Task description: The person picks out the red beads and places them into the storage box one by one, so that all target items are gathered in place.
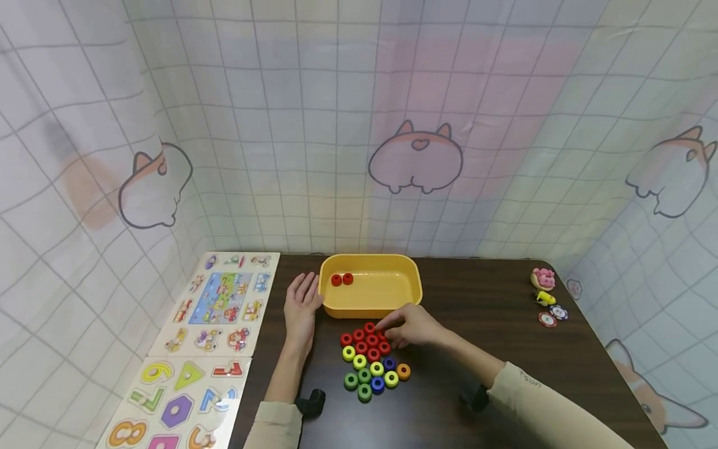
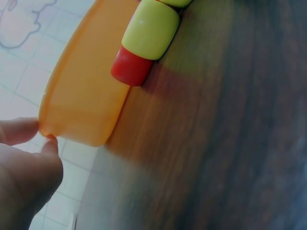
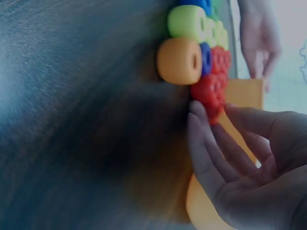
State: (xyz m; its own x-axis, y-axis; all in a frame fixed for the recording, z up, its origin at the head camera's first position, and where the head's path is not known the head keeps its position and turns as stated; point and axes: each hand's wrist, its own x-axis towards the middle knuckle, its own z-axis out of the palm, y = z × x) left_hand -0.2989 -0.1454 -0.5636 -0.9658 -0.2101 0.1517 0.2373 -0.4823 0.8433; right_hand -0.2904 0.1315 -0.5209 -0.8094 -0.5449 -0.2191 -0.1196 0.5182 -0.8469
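My right hand [image 1: 415,326] pinches a red bead [image 1: 382,335] at the right edge of a cluster of ring-shaped beads; its thumb and fingertips meet around red beads [image 3: 207,91] in the right wrist view. Relaxed, fairly straight fingers of my left hand [image 1: 301,312] lie along the left side of a yellow tray [image 1: 381,294], with fingertips touching the corner of its wall [image 2: 76,124] in the left wrist view. Two red beads [image 1: 342,279] sit inside the tray at the left. Several more red beads [image 1: 361,347] lie on the table before it.
Nearer me are yellow beads [image 1: 359,362], green beads [image 1: 364,392], blue beads [image 1: 378,385] and an orange bead [image 1: 403,371]. Picture puzzle boards [image 1: 221,299] cover the table's left side. At the far right are a pink toy [image 1: 543,278], a yellow toy [image 1: 545,298] and poker chips [image 1: 547,319].
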